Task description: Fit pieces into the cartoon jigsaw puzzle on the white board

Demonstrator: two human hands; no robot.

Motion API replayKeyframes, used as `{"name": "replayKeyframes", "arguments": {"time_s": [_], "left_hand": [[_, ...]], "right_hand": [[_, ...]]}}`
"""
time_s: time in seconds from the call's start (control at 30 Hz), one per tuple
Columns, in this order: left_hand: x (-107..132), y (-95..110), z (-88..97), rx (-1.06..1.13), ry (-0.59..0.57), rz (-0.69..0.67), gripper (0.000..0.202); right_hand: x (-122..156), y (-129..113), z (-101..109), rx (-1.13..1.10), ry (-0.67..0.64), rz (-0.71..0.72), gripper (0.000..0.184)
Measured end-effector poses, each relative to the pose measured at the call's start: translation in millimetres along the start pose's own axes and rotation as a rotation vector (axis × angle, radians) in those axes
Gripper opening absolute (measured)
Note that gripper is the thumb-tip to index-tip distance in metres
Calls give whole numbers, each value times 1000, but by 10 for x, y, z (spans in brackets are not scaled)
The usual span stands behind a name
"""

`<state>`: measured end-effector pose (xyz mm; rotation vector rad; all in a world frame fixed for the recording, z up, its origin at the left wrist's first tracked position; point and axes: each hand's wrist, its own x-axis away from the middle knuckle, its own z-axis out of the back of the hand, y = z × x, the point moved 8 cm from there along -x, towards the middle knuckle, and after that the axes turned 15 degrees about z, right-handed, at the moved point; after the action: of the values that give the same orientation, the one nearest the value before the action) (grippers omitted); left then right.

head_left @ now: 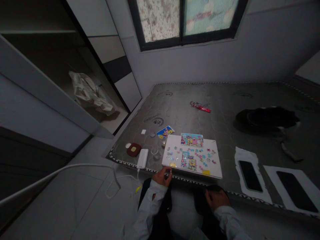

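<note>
My left hand [162, 177] is at the front edge of a white board [212, 146], thumb and fingers pinched together on something small that I cannot make out. On the board lie several loose jigsaw pieces [205, 160] and a partly joined cartoon puzzle [188, 161]. A cartoon picture card [192, 140] lies along the board's far edge. Yellow patches [206, 172] show at its near side. Over my right thigh rests my right hand [218, 199], fingers curled in and apart from the board; no object shows in it.
Left of the board are a white power bank [142, 158] with a cable, a brown pouch [134, 149], small clear containers [156, 155] and a blue cartoon card [165, 132]. Two phones [250, 176] lie on white sheets at right. Farther back are a red strip [200, 107] and a black bag [267, 119].
</note>
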<state>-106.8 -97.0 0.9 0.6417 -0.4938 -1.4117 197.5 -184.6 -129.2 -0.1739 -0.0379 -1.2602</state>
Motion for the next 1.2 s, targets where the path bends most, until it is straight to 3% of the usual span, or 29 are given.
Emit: {"name": "replayKeyframes", "arguments": {"time_s": [0.47, 1.2], "left_hand": [[14, -81, -48, -28, -69, 62, 19], [9, -241, -87, -43, -63, 135, 18]], "right_hand": [[-6, -13, 23, 3, -15, -2, 47], [-7, -28, 71, -12, -23, -11, 50]]}}
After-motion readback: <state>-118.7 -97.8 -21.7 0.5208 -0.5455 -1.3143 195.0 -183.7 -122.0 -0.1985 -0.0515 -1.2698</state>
